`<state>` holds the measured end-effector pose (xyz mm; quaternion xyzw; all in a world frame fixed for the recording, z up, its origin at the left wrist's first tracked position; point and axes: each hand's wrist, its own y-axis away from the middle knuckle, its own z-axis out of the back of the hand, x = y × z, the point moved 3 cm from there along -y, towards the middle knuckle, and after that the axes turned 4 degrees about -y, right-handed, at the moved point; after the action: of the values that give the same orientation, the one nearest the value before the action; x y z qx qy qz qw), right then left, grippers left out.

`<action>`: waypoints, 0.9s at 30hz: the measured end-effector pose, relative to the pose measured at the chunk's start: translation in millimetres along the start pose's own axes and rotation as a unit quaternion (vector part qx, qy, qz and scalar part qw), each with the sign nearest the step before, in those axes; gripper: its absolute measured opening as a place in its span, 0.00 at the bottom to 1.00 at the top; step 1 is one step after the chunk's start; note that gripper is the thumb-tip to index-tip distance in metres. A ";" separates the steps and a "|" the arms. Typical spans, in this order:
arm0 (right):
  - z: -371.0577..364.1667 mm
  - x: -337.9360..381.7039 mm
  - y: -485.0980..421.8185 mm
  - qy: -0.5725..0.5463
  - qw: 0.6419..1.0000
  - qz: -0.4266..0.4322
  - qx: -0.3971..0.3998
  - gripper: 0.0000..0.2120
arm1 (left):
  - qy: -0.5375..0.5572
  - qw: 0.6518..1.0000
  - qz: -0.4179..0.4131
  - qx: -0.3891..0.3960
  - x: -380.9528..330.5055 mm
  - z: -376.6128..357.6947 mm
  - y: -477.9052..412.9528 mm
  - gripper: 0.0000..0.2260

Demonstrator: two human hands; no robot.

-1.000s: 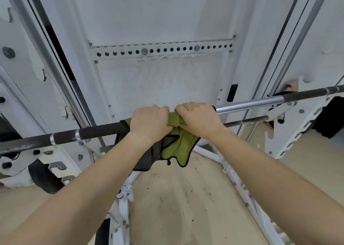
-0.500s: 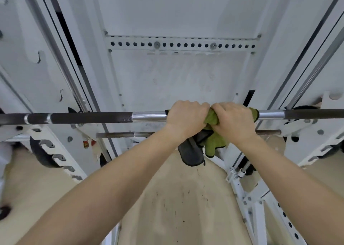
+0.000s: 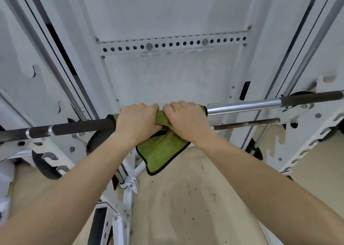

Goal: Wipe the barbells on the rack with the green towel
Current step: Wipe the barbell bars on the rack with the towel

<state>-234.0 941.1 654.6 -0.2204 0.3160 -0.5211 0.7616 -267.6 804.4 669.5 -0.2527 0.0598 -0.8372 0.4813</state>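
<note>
Fingers (image 3: 141, 107) of your left hand (image 3: 136, 123) are curled fully closed over the green towel (image 3: 162, 149), and your right hand (image 3: 186, 120) grips just as tightly beside it, knuckles nearly touching. Both fists clamp the cloth around the barbell (image 3: 243, 106), so the steel under your palms is hidden. A loose corner of the towel, edged in black, hangs down below your wrists; half a second ago that flap was bunched up and mostly dark, and now it has opened out green.

Your hands have slid back toward the left along the bar since then (they sat nearer the right-hand end of the bright section before). Left of your left hand the dark knurled grip now starts at once, while a long bare chrome stretch shows to the right of your right hand.

Behind the bar runs a thinner rusty rod (image 3: 245, 122), just below and beyond it. Farther back, the white rack (image 3: 305, 144) uprights rise on both sides, and a perforated strip (image 3: 173, 44) crosses the white wall.
</note>
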 end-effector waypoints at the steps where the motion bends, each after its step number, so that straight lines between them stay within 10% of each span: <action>1: 1.2 -14.8 7.8 0.001 1.000 0.000 0.000 0.10 | 0.005 1.000 -0.007 -0.014 -14.1 4.2 -6.4 0.17; 19: 45.9 -360.2 184.5 0.010 0.997 -0.029 0.071 0.13 | 0.047 0.995 -0.067 -0.048 -352.3 89.5 -166.0 0.10; 27: 42.1 -348.5 182.6 0.022 0.992 -0.104 0.069 0.11 | 0.057 0.995 -0.074 -0.043 -346.5 86.5 -158.6 0.11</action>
<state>-174.2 1332.2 650.5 -0.1871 0.2711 -0.6230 0.7095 -207.3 1190.5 672.2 -0.2282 0.1039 -0.8806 0.4022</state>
